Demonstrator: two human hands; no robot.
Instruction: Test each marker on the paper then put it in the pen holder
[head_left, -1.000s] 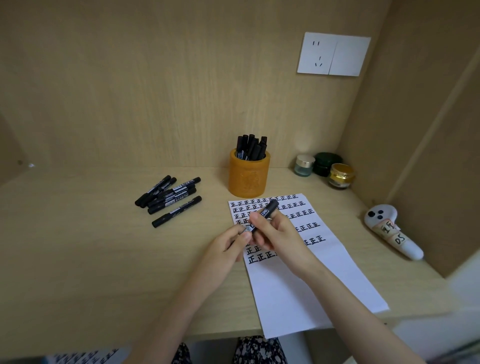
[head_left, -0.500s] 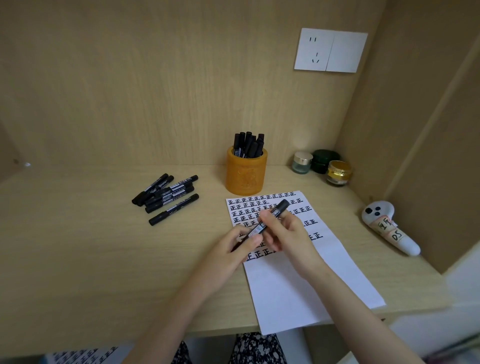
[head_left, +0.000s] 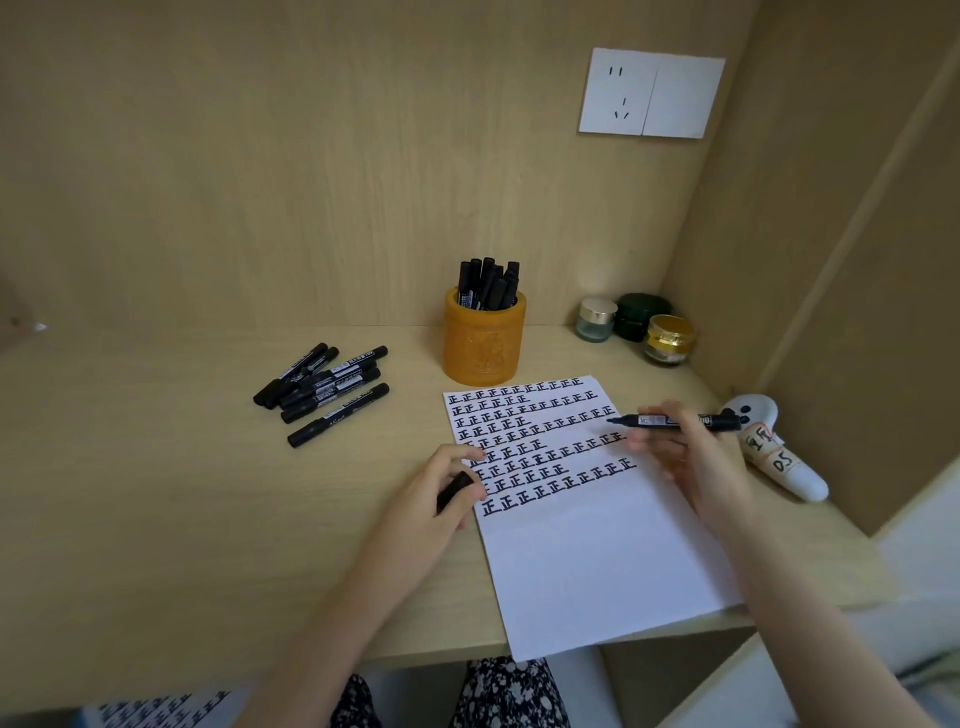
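Observation:
My right hand (head_left: 696, 462) holds an uncapped black marker (head_left: 675, 420) level above the right side of the paper (head_left: 587, 561), tip pointing left. My left hand (head_left: 441, 493) grips the black cap (head_left: 454, 488) at the paper's left edge. The white sheet carries several rows of black written characters on its upper half. An orange pen holder (head_left: 483, 340) with several black markers stands behind the paper. A loose pile of black markers (head_left: 324, 387) lies on the desk to the left.
Three small jars (head_left: 636, 327) sit in the back right corner. A white controller with a labelled handle (head_left: 774, 452) lies right of the paper. Wooden walls close in the back and right; a wall socket (head_left: 649, 93) is above. The paper overhangs the desk's front edge.
The cap has been pulled off the marker. My right hand moved right with the uncapped marker while my left hand kept the cap and dropped toward the paper's left edge.

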